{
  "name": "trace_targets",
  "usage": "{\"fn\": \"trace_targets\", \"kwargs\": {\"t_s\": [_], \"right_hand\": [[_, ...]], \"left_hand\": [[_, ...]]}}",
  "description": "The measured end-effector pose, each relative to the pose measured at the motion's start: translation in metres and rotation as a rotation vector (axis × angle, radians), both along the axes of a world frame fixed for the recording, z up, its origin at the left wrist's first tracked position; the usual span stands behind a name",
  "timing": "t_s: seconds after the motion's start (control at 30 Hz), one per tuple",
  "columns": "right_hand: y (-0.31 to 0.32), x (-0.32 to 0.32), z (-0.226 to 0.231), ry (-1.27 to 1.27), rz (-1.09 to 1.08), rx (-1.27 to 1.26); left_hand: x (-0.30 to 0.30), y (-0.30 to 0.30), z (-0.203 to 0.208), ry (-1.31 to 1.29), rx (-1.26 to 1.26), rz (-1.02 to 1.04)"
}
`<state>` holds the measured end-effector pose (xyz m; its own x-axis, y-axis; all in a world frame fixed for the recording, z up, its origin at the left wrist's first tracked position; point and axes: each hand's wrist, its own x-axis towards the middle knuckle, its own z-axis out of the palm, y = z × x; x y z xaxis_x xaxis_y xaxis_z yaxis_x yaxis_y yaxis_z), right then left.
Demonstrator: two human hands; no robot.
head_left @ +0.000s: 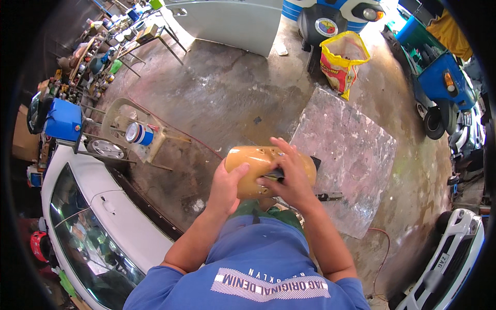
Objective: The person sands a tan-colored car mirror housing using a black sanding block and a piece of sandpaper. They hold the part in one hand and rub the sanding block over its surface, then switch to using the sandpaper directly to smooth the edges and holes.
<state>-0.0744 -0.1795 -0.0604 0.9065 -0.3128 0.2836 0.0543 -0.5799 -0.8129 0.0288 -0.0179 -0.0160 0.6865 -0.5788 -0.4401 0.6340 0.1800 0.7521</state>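
In front of my waist is a glossy orange-yellow rounded part (247,155) with several small holes along it and a dark slot-like opening in its middle. My left hand (225,187) is closed round its left end, the thumb lying on top. Over the right half bends my right hand (295,181), with thumb and forefinger apart at the two sides of the opening and the other fingers reaching over the far edge. Whether anything small sits between those fingertips, I cannot tell. A dark piece shows just beyond the part's right end.
A stained flat board (356,155) lies on the floor at right, with a yellow-and-red sack (343,64) behind it. At left stand a white car (121,212) and a plastic chair (121,113) bearing a paint can (139,134). A grey panel (227,26) stands at the back; a white bumper (444,263) is lower right.
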Motion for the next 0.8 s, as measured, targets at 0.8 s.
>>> {"fn": "trace_targets", "kwargs": {"t_s": [0.8], "right_hand": [[-0.003, -0.026, 0.007, -0.076, 0.0, 0.009]], "left_hand": [[-0.034, -0.013, 0.015, -0.076, 0.067, -0.029]]}}
